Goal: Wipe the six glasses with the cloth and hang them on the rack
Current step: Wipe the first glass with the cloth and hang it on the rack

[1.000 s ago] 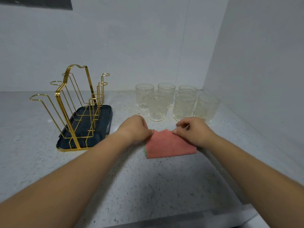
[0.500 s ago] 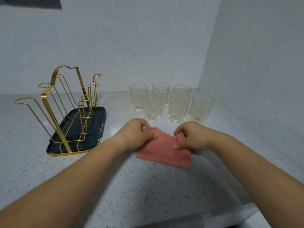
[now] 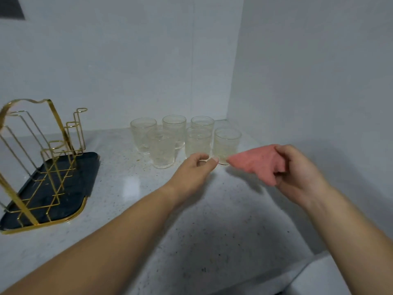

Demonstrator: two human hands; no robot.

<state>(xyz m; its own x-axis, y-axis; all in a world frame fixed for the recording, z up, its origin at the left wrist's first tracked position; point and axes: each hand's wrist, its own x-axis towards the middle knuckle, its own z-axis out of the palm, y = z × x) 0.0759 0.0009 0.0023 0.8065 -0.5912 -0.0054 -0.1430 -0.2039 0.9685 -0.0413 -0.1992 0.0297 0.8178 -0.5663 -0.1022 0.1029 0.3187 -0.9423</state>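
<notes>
The right grip (image 3: 297,174) was clenched round a crumpled pink cloth (image 3: 255,163), the left grip (image 3: 193,171) loosely curled and empty before six patterned glasses (image 3: 161,150) on the speckled worktop (image 3: 212,220)

Both bare forearms reach forward, the hands raised and near each other. The left hand (image 3: 196,169) has loosely curled fingers, thumb tip close to forefinger, gripping nothing. The right hand (image 3: 297,174) pinches the cloth (image 3: 256,162), palm turned inward.

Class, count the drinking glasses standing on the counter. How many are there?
6, all upright: back-left glass, back-middle glass, back-right glass, front-left glass, front-middle glass, front-right glass. None looks hidden.
</notes>
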